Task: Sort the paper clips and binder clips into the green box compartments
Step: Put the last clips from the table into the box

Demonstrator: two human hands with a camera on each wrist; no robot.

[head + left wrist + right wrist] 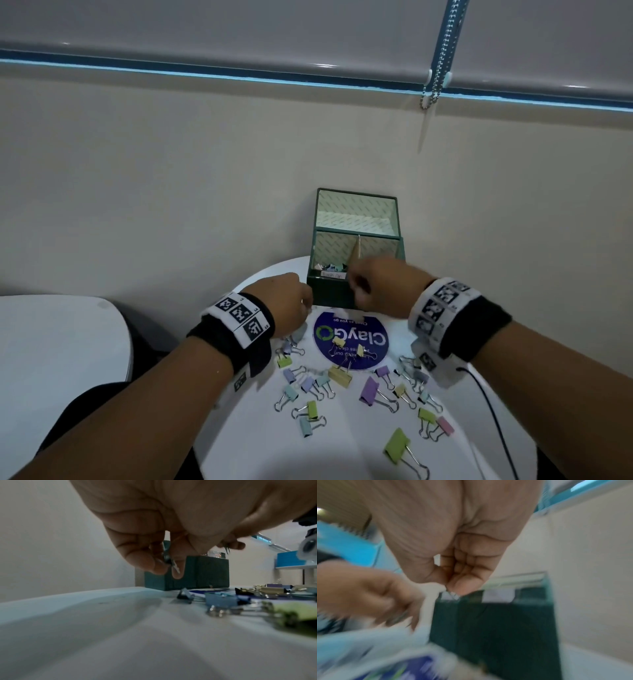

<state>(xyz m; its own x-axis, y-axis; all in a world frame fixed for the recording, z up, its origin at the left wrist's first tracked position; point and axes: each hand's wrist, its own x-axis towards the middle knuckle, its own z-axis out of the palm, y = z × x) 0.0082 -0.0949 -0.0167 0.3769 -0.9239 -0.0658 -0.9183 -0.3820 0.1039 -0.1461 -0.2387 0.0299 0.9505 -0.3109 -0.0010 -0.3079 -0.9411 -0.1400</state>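
A green box [334, 291] stands at the far edge of a round white table [359, 442], against a cream wall [171, 178], its hinged lid raised. A divider [355, 254] splits the interior into a left and a right compartment; the left one holds several small pastel clips, and a white label [333, 274] sits on its near rim.

The left hand [286, 301] is just left of the box's near corner, above the table. In the left wrist view its fingers [154, 562] are curled and pinch a small metal clip [169, 561]; blur prevents telling a paper clip from a binder clip handle.

The right hand [380, 284] is over the near rim of the box, in front of the right compartment. In the right wrist view the fingers are curled in toward the thumb, with something small and shiny at the tips [452, 593]; motion blur is heavy, and I cannot tell whether it is gripped.

Loose binder clips [339, 375] in yellow, purple, green, blue and pink lie scattered on the near half of the table. Two small yellow ones rest on a round blue "ClayGo" sticker [351, 337] just near of the box. A large green binder clip [397, 445] lies nearest the person. A black cable [493, 411] runs along the table's right side.
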